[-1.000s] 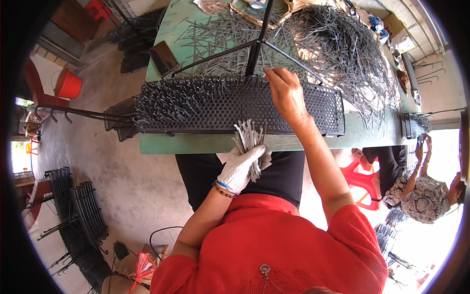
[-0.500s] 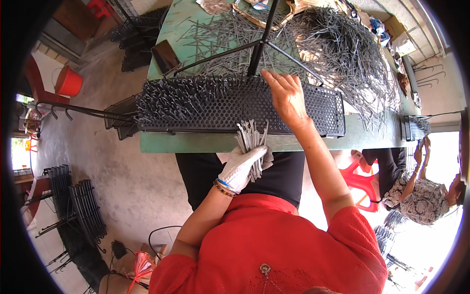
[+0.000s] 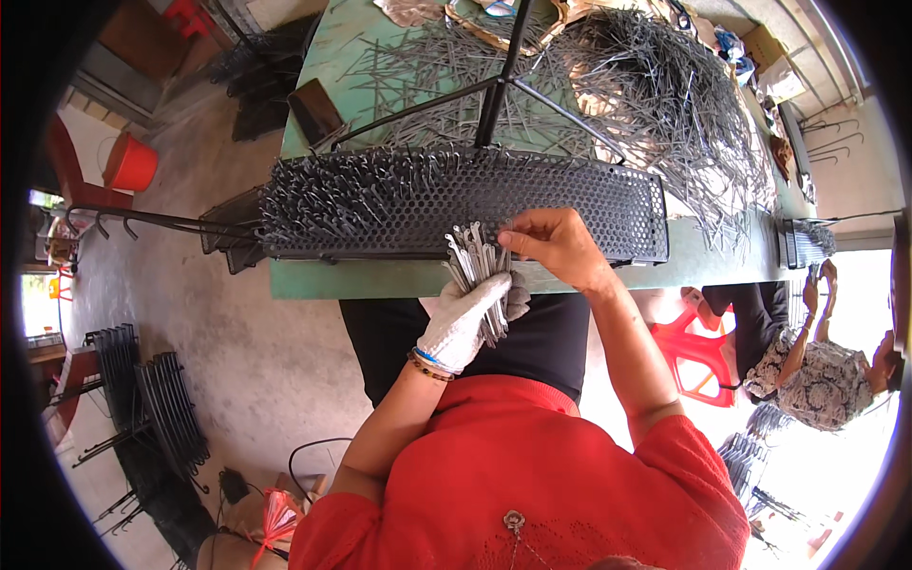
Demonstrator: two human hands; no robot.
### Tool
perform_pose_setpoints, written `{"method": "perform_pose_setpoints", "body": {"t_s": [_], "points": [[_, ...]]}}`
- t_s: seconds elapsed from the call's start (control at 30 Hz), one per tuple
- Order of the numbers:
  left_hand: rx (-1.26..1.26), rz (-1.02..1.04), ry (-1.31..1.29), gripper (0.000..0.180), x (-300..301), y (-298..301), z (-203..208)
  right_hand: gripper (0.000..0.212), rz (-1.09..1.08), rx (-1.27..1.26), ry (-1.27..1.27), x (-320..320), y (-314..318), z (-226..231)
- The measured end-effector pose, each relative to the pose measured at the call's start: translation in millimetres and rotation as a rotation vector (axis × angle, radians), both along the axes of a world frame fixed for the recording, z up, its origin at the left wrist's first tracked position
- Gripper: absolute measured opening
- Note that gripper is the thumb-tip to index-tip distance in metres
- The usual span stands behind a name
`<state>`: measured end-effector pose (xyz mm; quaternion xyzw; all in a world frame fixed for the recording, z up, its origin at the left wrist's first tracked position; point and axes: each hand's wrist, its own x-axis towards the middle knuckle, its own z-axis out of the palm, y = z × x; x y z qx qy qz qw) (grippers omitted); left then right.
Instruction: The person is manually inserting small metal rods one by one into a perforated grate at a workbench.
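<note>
My gloved left hand [image 3: 462, 321] is closed round a bundle of thin silver metal rods [image 3: 467, 256], whose small looped heads point up toward the table. My bare right hand [image 3: 565, 249] pinches at the right side of these heads, with thumb and forefinger on a rod. Just beyond both hands, a long black perforated rack [image 3: 560, 195] lies along the table's near edge. Many dark rods [image 3: 328, 199] stand upright, close together, in the holes of its left part. Over its right part the holes show bare.
A black metal frame [image 3: 496, 95] rises behind the rack. Loose rods [image 3: 665, 85] heap across the green table [image 3: 380, 279], near a dark flat phone-like object [image 3: 315, 112]. At right, another person [image 3: 807, 380] works at a similar rack [image 3: 806, 245]. Black racks [image 3: 171, 404] stand at left.
My right hand has come back from the far edge of the rack to the top of the rod bundle and now pinches there. My left hand has shifted slightly left with the bundle.
</note>
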<state>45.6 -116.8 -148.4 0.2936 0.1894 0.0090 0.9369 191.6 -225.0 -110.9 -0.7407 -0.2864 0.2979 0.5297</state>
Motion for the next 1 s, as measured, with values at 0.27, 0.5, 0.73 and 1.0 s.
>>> {"method": "perform_pose_setpoints", "body": {"t_s": [0.27, 0.5, 0.73, 1.0], "points": [[-0.045, -0.017, 0.100, 0.017, 2, -2, -7, 0.021, -0.207, 0.177, -0.013, 17, -5, 15], [0.107, -0.046, 0.151, 0.016, 6, -6, -1, 0.027, -0.489, 0.273, -0.734, 45, 20, 23], [0.053, -0.040, 0.121, 0.019, 0, -2, -9, 0.026, -0.448, 0.258, -1.041, 56, 35, 6], [-0.090, -0.058, 0.121, 0.019, 0, -2, -6, 0.018, -0.288, 0.190, -1.416, 65, 34, -6]]}}
